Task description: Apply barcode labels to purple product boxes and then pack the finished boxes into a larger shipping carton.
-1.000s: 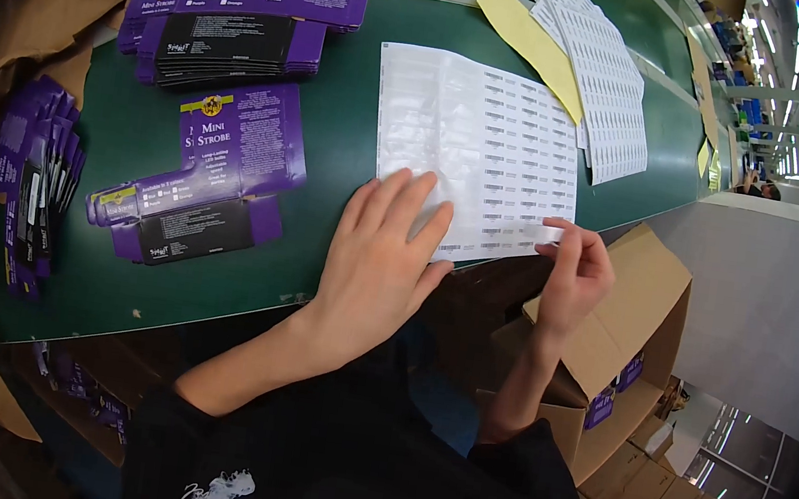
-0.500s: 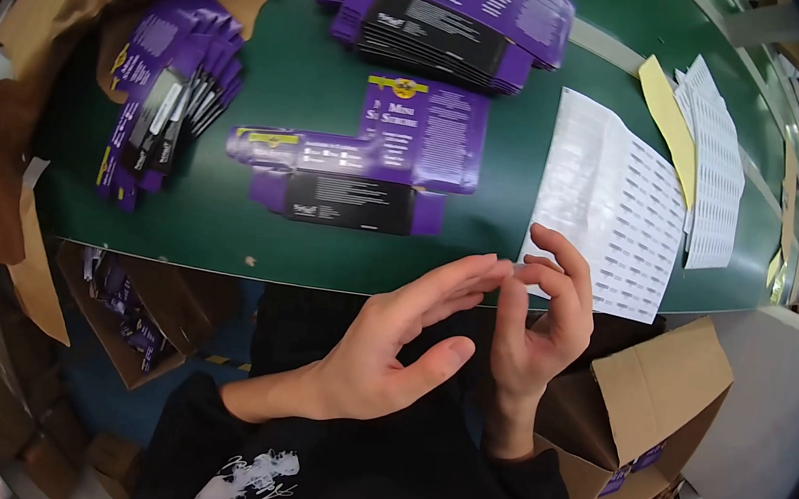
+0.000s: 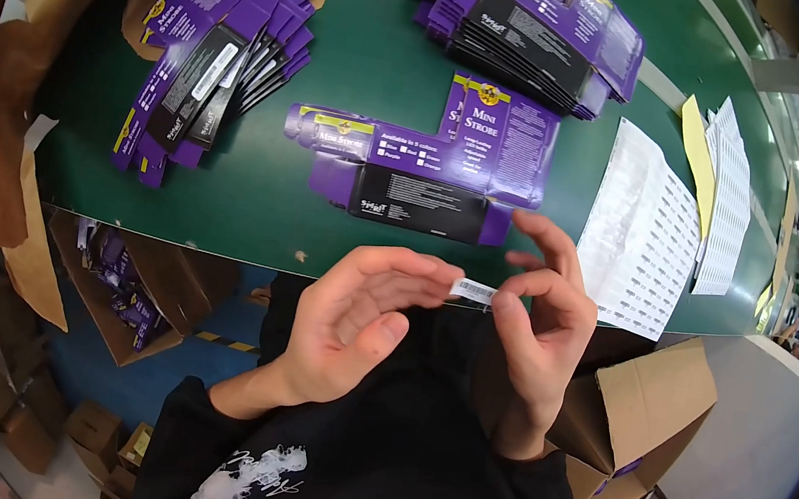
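Observation:
A small white barcode label [image 3: 474,291] is pinched at its right end between the thumb and index finger of my right hand [image 3: 546,348]. My left hand [image 3: 342,318] is open, thumb apart from the stretched fingers, its fingertips at the label's left end. Whether they touch the label I cannot tell. Just beyond my hands, on the green table [image 3: 222,216], lies a flattened purple and black carton [image 3: 416,201], its black panel towards me. At the right lies a sheet of barcode labels [image 3: 646,252], part of it a bare glossy backing.
Fanned flat cartons [image 3: 206,73] lie at the left, some bearing white labels. A stack of flat cartons [image 3: 527,49] is at the back. More sheets [image 3: 720,191] and a yellow strip [image 3: 697,158] lie far right. Open cardboard boxes [image 3: 134,311] [image 3: 657,405] stand below the table edge.
The label now shows between my hands, which have drawn slightly apart. My left hand has moved a little left. The whole view has shifted, moving the cartons rightwards in the picture.

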A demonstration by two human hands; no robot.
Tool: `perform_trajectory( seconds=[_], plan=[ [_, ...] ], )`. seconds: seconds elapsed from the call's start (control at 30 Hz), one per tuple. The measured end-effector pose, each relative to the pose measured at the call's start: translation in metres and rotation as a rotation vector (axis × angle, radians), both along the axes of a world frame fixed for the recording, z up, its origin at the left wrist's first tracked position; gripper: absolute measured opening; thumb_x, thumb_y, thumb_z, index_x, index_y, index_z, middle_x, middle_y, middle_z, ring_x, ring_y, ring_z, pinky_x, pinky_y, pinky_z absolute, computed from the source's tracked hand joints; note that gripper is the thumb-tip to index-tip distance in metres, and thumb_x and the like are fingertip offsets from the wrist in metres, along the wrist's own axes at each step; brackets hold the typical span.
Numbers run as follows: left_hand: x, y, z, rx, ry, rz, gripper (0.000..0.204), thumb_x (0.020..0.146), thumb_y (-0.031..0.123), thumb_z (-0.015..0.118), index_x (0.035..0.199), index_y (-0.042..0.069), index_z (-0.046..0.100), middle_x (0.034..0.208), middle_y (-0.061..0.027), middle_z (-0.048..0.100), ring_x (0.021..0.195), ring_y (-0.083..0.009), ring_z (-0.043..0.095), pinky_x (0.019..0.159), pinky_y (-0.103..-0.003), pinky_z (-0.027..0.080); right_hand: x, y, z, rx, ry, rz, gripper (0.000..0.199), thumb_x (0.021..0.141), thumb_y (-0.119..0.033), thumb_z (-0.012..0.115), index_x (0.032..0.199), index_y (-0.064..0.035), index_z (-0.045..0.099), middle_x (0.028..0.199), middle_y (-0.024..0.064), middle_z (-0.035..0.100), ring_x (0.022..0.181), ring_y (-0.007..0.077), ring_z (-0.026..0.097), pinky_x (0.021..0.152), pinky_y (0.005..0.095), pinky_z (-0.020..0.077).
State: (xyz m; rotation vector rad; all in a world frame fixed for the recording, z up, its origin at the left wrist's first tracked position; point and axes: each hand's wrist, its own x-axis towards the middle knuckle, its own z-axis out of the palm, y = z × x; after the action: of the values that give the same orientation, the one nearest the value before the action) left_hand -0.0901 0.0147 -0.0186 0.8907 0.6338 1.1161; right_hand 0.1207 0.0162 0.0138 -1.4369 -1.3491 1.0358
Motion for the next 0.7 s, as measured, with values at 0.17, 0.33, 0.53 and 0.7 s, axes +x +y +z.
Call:
perform_trajectory(
  seconds=[0.17,0.33,0.53,0.7],
  plan=[
    [-0.031,0.02,-0.013,0.563,0.675,0.242,0.03,0.088,0.012,0.07,0.115,-0.002,0.068,0.13,-0.0217,0.062,0.12,-0.0382,0.062,0.102,-0.047,0.051,-0.011,0.022,-0.006,0.089,-0.392,-0.062,0.01,0.076,-0.005,0.077,0.081,-0.0016,0.069,0.146,0.0235,0.053,0.138,0.0428,0.048,0.113,0.0495,0.0376],
    [-0.031,0.04,-0.01,0.824,0.958,0.251,0.032,0.07,0.007,0.08,0.103,0.008,0.079,0.131,-0.0141,0.063,0.125,-0.0401,0.058,0.101,-0.048,0.052,-0.028,0.031,-0.011,0.107,-0.598,-0.053,0.011,0.076,-0.007,0.079,0.081,-0.0034,0.069,0.154,0.0253,0.045,0.149,0.0506,0.031,0.119,0.0545,0.0288],
    [-0.026,0.047,-0.016,0.796,0.957,0.186,0.036,0.068,0.011,0.083,0.104,0.011,0.08,0.129,-0.0137,0.065,0.128,-0.0412,0.055,0.101,-0.049,0.051,-0.036,0.035,-0.016,0.078,-0.59,-0.048,0.01,0.077,-0.007,0.078,0.08,-0.0032,0.069,0.156,0.0251,0.043,0.151,0.0482,0.03,0.12,0.0536,0.0275],
    [-0.026,0.048,-0.018,0.775,0.973,0.153,0.033,0.069,0.011,0.083,0.102,0.01,0.08,0.128,-0.0136,0.065,0.128,-0.0407,0.055,0.102,-0.049,0.051,-0.037,0.037,-0.017,0.06,-0.579,-0.046,0.009,0.078,-0.005,0.076,0.079,-0.0015,0.068,0.157,0.0247,0.044,0.153,0.0447,0.03,0.121,0.0515,0.0255]
  ],
)
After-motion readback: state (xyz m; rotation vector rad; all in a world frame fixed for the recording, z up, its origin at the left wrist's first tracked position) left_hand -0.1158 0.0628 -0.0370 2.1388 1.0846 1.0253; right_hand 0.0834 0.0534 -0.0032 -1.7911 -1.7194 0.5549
